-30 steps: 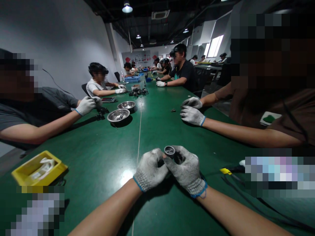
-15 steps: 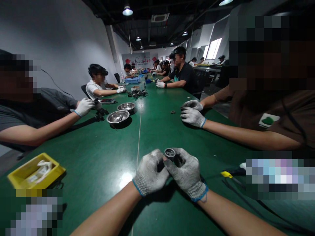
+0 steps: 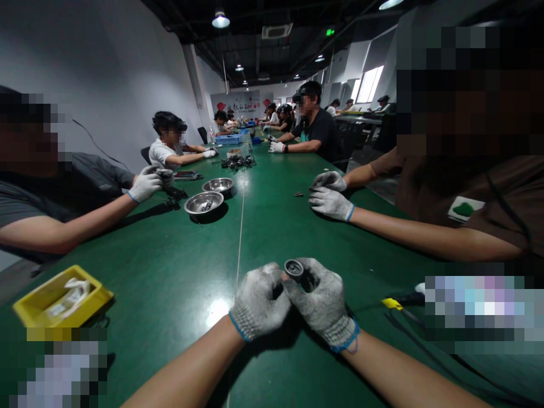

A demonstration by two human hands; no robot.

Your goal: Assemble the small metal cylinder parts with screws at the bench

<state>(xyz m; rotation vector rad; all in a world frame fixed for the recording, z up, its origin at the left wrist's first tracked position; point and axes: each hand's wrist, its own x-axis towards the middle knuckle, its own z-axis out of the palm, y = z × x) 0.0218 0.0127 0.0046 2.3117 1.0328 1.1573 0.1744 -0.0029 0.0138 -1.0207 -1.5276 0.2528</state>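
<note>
Above the green table, a small round dark-grey metal part (image 3: 293,268) is held with its open ring-shaped end facing up. Inside its rim sits some darker detail, too small to make out. My right hand (image 3: 321,297), in a grey-stained white knit glove, is closed around the part from the right, with the thumb along its near side. My left hand (image 3: 260,300), gloved likewise, is closed against the part's left side, its fingertips meeting the right thumb. A bit of bare fingertip shows between the hands. The fingers behind the part are hidden.
Two steel bowls (image 3: 204,205) stand ahead, small metal pieces in the nearer one. A yellow bin (image 3: 63,297) lies left; a cable with a yellow tag (image 3: 391,304) lies right. Gloved co-workers sit on both sides. Dark parts (image 3: 238,162) are heaped farther off.
Both my hands and the metal part have dipped very slightly, with the grip nearly the same. The co-workers' hands at left and right have shifted a little.
</note>
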